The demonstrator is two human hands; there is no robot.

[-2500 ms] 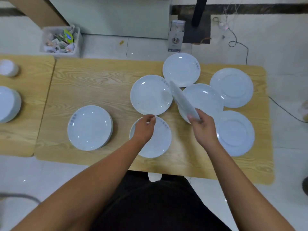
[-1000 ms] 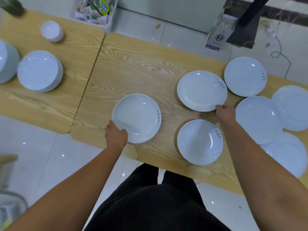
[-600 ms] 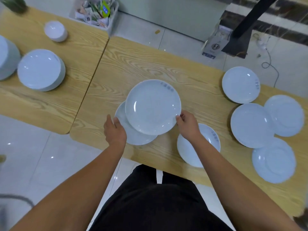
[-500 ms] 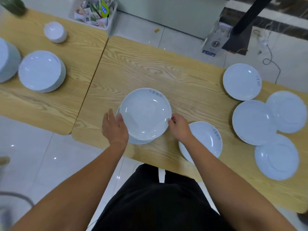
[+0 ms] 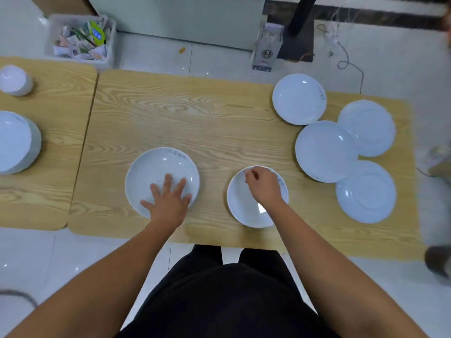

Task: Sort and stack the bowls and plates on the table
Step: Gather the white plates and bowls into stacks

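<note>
A stack of white plates (image 5: 156,164) sits near the front edge of the wooden table (image 5: 207,123). My left hand (image 5: 168,201) rests flat on its top plate, fingers spread. Just to the right lies a single white plate (image 5: 244,208). My right hand (image 5: 264,186) is over it, with curled fingers pinching its far rim. At the right end of the table lie several more white plates: one at the back (image 5: 299,98), one in the middle (image 5: 324,151), and two turned upside down (image 5: 366,128) (image 5: 366,191).
A second table on the left carries a tall plate stack (image 5: 14,142) and a stack of small bowls (image 5: 14,80). On the floor behind stand a bin of rubbish (image 5: 81,40), a carton (image 5: 267,47) and a cable (image 5: 349,64).
My right hand laid its plate on the left stack, let go and moved right to the single plate. My left hand shifted from the stack's edge onto its top.
</note>
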